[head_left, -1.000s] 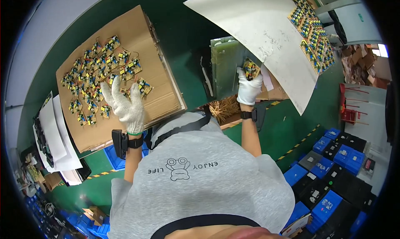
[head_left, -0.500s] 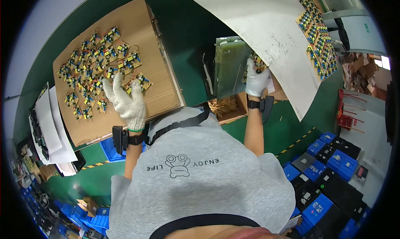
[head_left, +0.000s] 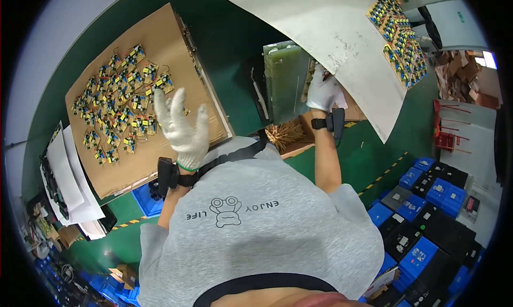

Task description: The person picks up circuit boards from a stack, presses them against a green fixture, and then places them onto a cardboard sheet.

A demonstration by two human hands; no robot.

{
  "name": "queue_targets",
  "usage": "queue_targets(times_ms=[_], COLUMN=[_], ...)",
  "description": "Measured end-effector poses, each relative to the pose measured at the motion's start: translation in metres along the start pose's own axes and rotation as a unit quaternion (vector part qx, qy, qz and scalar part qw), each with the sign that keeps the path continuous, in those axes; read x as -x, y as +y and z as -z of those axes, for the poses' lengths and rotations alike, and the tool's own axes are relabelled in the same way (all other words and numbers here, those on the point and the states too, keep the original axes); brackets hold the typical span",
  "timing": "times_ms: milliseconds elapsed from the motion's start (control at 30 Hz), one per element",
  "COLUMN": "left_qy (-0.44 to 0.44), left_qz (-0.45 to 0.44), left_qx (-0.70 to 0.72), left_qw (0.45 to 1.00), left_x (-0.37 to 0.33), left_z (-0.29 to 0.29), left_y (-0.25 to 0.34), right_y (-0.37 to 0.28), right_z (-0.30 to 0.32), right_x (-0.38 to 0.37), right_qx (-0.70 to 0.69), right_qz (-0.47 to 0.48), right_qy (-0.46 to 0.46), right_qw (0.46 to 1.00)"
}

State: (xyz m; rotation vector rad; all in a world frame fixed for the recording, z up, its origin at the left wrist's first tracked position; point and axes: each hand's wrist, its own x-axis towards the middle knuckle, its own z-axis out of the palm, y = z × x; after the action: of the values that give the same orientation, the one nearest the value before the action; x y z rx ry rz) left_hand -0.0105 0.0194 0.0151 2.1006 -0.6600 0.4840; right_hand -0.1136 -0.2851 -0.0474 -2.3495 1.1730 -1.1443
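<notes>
My left hand (head_left: 184, 128), in a white knit glove, hovers over the near right part of a cardboard sheet (head_left: 200, 104). Its fingers are spread and hold nothing. Left of it lie many small circuit boards (head_left: 120, 96) with yellow, blue and black parts; the hand covers some of the sheet. My right hand (head_left: 323, 96), also gloved, has its fingers bent around a circuit board (head_left: 325, 75), of which only a dark and red sliver shows. The hand is beside an upright stack of greenish translucent panels (head_left: 288, 85), at the edge of a large white sheet (head_left: 320, 29) that partly hides the fingertips.
More circuit boards (head_left: 398, 39) stand in rows at the far right. Below the panels, a cardboard box (head_left: 291, 138) holds straw-coloured thin pieces. Blue and black crates (head_left: 422, 210) fill the lower right floor. White papers (head_left: 80, 178) rest at the left.
My left hand has lifted back and to the right, away from the boards. My right hand has reached slightly farther in along the panels. The whole view has shifted a little.
</notes>
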Motion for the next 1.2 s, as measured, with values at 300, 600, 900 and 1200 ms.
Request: queue_targets(times_ms=[300, 600, 900, 1200], left_qy=[-0.073, -0.239, -0.468, -0.458], left_qz=[-0.043, -0.002, 0.081, 0.436], left_qx=[0.03, 0.204, 0.205, 0.43], left_qw=[0.996, 0.949, 0.856, 0.645], left_x=[0.002, 0.0, 0.008, -0.015], left_z=[-0.012, -0.022, -0.028, -0.023], left_y=[0.019, 0.041, 0.056, 0.037], right_y=[0.007, 0.01, -0.04, -0.054], right_z=[0.008, 0.044, 0.071, 0.073], right_x=[0.047, 0.068, 0.075, 0.085], right_qx=[-0.097, -0.072, -0.503, -0.339], right_qz=[-0.289, -0.29, -0.509, -0.177], right_qy=[-0.008, -0.027, -0.112, -0.039], right_qw=[0.952, 0.954, 0.69, 0.923])
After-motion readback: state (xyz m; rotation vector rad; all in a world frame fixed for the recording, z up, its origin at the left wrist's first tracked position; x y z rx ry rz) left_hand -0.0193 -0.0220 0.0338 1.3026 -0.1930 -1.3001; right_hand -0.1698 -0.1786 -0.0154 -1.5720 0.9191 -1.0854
